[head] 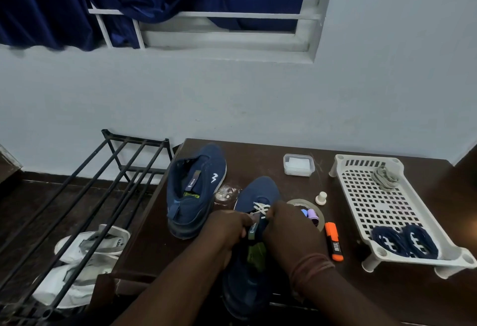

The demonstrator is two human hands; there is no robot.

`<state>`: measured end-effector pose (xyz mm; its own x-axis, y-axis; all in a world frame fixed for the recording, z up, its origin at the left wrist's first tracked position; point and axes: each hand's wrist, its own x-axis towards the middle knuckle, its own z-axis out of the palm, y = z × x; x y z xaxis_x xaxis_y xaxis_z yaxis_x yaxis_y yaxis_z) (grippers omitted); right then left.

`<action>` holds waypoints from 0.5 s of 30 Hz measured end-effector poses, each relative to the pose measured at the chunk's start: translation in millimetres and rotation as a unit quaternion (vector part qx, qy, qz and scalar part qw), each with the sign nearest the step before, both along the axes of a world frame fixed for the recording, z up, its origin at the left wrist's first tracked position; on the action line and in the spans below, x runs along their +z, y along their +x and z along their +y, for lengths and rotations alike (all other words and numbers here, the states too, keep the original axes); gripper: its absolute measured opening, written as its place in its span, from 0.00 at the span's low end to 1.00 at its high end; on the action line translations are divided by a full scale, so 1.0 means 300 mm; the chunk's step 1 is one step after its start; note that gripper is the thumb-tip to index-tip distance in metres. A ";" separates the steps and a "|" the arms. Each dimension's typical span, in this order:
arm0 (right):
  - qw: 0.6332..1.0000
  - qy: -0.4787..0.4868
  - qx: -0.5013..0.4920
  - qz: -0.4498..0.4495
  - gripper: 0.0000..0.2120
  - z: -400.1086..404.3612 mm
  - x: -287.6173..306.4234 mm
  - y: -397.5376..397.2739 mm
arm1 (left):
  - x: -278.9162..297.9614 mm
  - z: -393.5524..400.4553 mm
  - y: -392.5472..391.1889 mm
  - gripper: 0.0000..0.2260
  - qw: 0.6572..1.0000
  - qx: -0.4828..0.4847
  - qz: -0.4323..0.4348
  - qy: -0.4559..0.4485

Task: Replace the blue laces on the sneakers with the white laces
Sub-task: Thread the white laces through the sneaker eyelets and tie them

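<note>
Dark glossy wood tabletop [271,160] against pale wall. Near knit navy sneaker [258,191] carries flat white lace [260,207] crisscrossed at lowest eyelets; left hand [227,227] and right hand [286,227] both in curled grip, pinching at lace by tongue. Second navy sneaker [196,186] unlaced, left of it. Perforated white plastic tray [371,204] holds coiled blue laces [405,242].

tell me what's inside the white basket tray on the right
The white basket tray holds two coiled blue laces at its near end and one bundled white lace at the far corner. The rest of its perforated floor shows bare; beneath it, only dark table.
</note>
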<state>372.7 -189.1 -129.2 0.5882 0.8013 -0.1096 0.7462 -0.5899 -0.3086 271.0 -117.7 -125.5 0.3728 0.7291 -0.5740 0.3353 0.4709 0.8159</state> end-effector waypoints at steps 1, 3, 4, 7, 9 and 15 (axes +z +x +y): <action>1.000 0.006 -0.011 0.025 0.07 0.001 -0.001 -0.002 | 0.002 0.000 0.001 0.10 1.000 -0.001 0.001 0.000; 0.998 0.017 -0.028 0.050 0.07 0.005 -0.007 -0.007 | -0.004 0.002 0.006 0.10 1.000 0.000 0.002 0.004; 0.998 0.020 -0.034 0.054 0.07 0.006 -0.014 -0.009 | -0.010 0.004 0.008 0.10 1.000 0.003 0.004 0.008; 0.995 0.024 -0.053 0.077 0.08 0.011 -0.033 -0.011 | -0.022 0.010 0.009 0.07 0.999 0.000 0.022 0.040; 0.992 0.023 -0.073 0.096 0.09 0.014 -0.047 -0.013 | -0.028 0.016 0.009 0.05 0.996 -0.034 0.040 0.079; 0.983 0.002 -0.171 0.061 0.11 0.037 -0.089 -0.028 | -0.067 0.019 0.014 0.07 0.973 -0.067 0.101 0.198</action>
<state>364.3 -178.0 -156.0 0.8061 0.5593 -0.1936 0.4612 -0.7986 -0.3867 275.3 -111.9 -145.5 0.3887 0.8608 -0.3286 0.5436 0.0738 0.8361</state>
